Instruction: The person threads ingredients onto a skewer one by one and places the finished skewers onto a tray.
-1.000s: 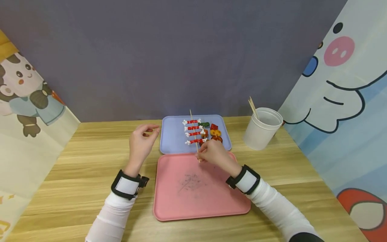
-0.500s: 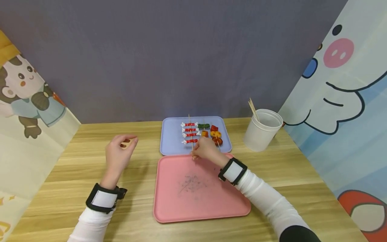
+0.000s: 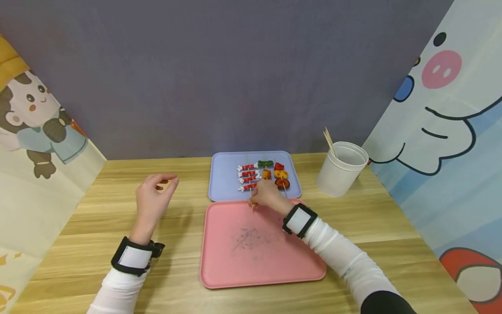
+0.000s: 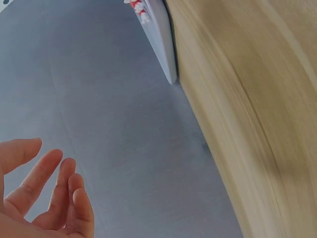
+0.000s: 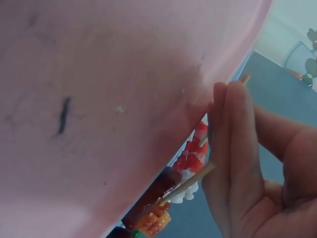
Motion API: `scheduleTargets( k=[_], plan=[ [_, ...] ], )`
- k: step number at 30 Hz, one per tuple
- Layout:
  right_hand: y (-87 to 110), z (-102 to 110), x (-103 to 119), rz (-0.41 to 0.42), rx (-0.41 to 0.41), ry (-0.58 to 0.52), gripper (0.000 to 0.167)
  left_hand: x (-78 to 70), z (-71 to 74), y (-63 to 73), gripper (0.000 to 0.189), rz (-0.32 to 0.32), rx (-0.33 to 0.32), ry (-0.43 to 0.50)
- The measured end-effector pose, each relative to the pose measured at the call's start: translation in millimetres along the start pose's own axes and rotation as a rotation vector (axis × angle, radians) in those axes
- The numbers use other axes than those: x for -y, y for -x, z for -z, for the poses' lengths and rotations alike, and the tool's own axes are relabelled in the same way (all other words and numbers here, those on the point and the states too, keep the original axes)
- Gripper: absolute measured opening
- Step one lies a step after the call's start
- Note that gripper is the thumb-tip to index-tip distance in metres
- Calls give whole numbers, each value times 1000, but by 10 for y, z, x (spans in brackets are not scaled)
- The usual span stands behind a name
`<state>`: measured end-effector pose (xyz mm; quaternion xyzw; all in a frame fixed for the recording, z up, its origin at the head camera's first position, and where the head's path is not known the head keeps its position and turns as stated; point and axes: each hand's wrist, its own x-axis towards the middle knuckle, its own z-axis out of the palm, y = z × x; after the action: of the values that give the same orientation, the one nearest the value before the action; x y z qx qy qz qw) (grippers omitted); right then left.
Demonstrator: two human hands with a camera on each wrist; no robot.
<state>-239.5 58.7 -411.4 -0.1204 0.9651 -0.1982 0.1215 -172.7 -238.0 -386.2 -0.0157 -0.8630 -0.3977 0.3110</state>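
Over the near edge of the blue tray (image 3: 221, 181), my right hand (image 3: 270, 195) pinches the bare near end of a skewer (image 3: 248, 174). Several red pieces with white frilled ends are threaded along it, lying low over the tray's left half. In the right wrist view, the stick's tip (image 5: 245, 78) pokes out past the fingers of the right hand (image 5: 242, 153). Two more skewers are to the right, one with a green piece (image 3: 266, 163), the other with red, yellow and brown pieces (image 3: 281, 174). My left hand (image 3: 153, 200) holds nothing, fingers loosely bent above the table; the left wrist view agrees.
A pink tray (image 3: 262, 257) with dark smudges lies in front of the blue one. To the right stands a white tub (image 3: 338, 176) with several bare sticks (image 3: 329, 140) leaning at its rim. A grey panel (image 3: 188, 87) rises behind the wooden table (image 3: 110, 218).
The right hand has lowered the skewer onto the blue tray and shifted it slightly left, then a little nearer. The left hand has moved away left and toward the body.
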Motion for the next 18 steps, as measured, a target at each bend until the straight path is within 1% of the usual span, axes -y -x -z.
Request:
scheduleTargets(
  k=[5,11,15,18],
  plan=[
    [-11,-6,6,12,9,-32,22,-5,-12,-15,15,-6,2,-5],
    [12,-28,11,61,33,-39,26,-9,-39,-8,15,-10,10,5],
    [27,-45,5,53,46,-42,28,-8,-47,-2,16,-7,15,-2],
    [22,-56,-2,49,41,-51,28,-16,-42,-6,16,-6,16,-11]
  ],
)
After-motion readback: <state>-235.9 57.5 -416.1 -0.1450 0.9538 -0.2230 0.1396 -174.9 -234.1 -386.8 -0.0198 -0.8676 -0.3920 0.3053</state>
